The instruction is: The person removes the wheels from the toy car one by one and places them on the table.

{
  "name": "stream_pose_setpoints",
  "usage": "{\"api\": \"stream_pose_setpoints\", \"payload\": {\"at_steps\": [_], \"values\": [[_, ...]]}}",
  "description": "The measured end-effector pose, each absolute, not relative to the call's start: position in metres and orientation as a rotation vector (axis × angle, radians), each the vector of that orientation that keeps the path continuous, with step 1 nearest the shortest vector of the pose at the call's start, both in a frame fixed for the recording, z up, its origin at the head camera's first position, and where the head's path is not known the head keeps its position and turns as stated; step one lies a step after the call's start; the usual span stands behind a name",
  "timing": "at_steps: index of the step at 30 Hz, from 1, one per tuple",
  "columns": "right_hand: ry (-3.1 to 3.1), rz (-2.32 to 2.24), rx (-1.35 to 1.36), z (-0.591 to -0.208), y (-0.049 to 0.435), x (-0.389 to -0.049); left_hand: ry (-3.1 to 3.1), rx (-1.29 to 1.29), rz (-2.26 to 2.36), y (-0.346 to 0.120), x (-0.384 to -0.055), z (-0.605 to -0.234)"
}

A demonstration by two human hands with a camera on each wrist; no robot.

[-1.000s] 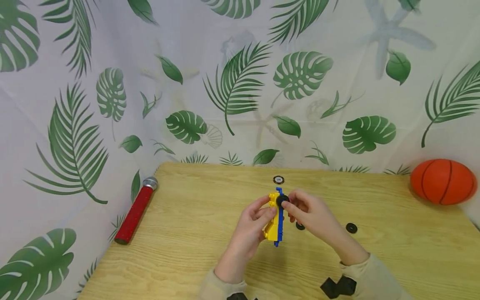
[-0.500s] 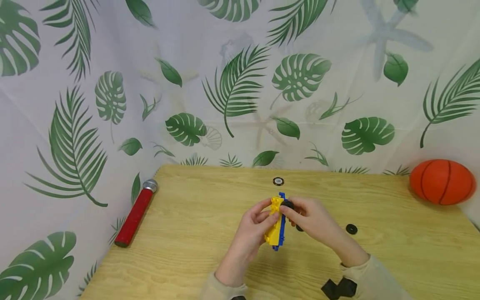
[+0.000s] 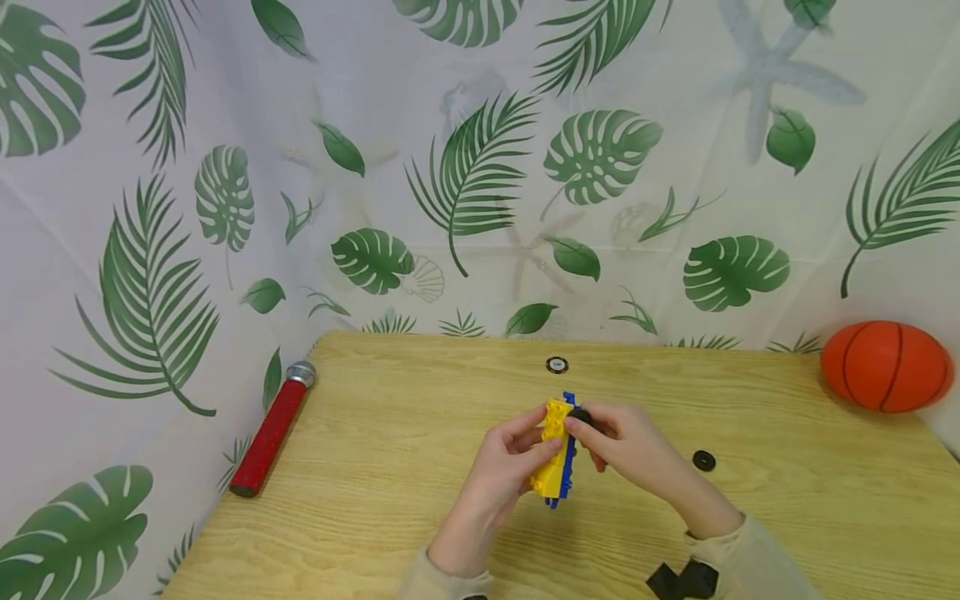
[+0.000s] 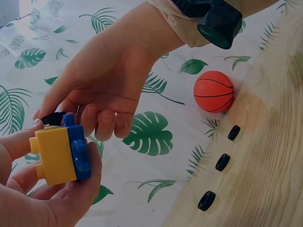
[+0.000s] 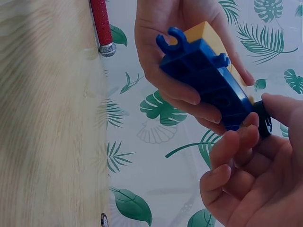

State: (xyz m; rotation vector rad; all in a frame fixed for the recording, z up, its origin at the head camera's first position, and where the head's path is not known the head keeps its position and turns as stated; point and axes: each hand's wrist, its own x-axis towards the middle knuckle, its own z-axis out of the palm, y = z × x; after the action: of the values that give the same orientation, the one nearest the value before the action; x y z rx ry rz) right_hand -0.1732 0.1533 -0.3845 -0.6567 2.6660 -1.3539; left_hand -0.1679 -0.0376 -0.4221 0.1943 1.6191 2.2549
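My left hand (image 3: 498, 471) grips a toy block vehicle with a yellow body (image 3: 551, 475) and a blue base, holding it above the table. Against its far end on the blue side, my right hand (image 3: 637, 442) pinches a black toy wheel (image 3: 581, 415) between thumb and fingers. In the right wrist view the blue base (image 5: 208, 75) faces the camera, showing hooks at one end and a small peg on its side. The wheel (image 5: 263, 118) meets the side near the other end. Whether it sits on a peg is hidden by fingers.
A black wheel (image 3: 703, 461) lies right of my hands on the wooden table (image 3: 375, 467). Beyond the toy is a poker chip (image 3: 557, 365). A red microphone (image 3: 272, 433) lies at left, and an orange ball (image 3: 887, 367) sits at far right. Leaf-print cloth hangs behind.
The toy has come slightly nearer and tilted, turning more of its yellow studded side up. My right hand has followed with the wheel. Another wheel on the table has gone behind my right hand.
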Motion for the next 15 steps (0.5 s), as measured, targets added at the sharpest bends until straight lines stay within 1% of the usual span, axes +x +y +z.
{"api": "stream_pose_setpoints", "payload": {"at_steps": [5,15], "values": [[2.638,-1.395,-0.639,-0.3867,0.1550,-0.1721,1.600,0.211,2.263,-0.0371,-0.1662,-0.4232],[2.678,-1.408,-0.585,-0.3883,0.1567,-0.1722,1.590,0.158,2.340,-0.0295,-0.1629,-0.4197]]}}
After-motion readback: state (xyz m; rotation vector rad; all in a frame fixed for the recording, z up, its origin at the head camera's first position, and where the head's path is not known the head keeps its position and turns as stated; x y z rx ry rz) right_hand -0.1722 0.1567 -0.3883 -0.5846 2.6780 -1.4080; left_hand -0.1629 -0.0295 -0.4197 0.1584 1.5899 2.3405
